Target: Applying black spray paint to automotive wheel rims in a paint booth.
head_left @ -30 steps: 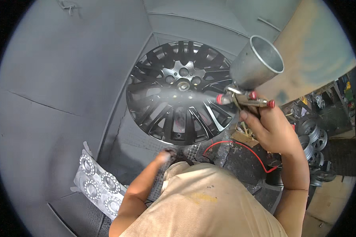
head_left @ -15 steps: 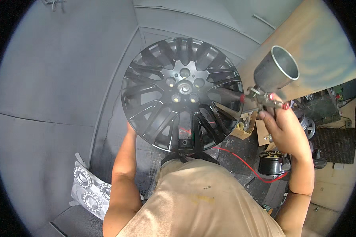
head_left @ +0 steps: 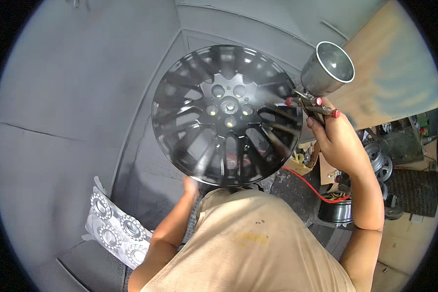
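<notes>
A multi-spoke black alloy wheel [head_left: 229,105] faces me in the middle, its spokes smeared by spin. Its hub face is greyer, ringed by several bolt holes. My right hand [head_left: 337,141] is wrapped round a spray gun [head_left: 312,104] at the wheel's right side, with an open metal cup [head_left: 327,69] on top. From the nozzle, a pale mist reaches toward the hub. At the wheel's lower left edge is my left hand [head_left: 191,186], blurred by motion, its fingers partly hidden by the rim.
A red hose [head_left: 304,181] runs across the floor at right, by a cardboard box [head_left: 301,166] and another wheel [head_left: 335,210]. Grey booth walls [head_left: 78,73] rise at left, a brown board [head_left: 389,73] at right. A sheet with ring patterns [head_left: 114,233] lies lower left.
The wheel has turned, shifting its bolt holes. My right hand and the spray gun moved left and slightly up. My left hand moved right and down along the wheel's lower edge.
</notes>
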Action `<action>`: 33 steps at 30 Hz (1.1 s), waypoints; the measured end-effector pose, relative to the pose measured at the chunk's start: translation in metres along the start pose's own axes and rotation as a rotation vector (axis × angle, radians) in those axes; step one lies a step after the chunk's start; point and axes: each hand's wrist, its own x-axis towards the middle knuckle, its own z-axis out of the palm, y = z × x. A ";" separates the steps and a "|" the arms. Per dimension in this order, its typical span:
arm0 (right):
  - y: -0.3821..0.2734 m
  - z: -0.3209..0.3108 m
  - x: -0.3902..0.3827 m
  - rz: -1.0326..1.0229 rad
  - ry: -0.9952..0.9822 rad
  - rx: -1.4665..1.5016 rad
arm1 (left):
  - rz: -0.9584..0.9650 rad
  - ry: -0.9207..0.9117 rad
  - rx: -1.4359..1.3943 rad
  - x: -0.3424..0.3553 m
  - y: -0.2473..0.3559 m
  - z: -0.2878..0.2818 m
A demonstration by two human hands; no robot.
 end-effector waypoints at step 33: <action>0.021 0.019 -0.023 -0.166 -0.161 0.208 | -0.248 -0.278 0.118 -0.079 0.004 0.057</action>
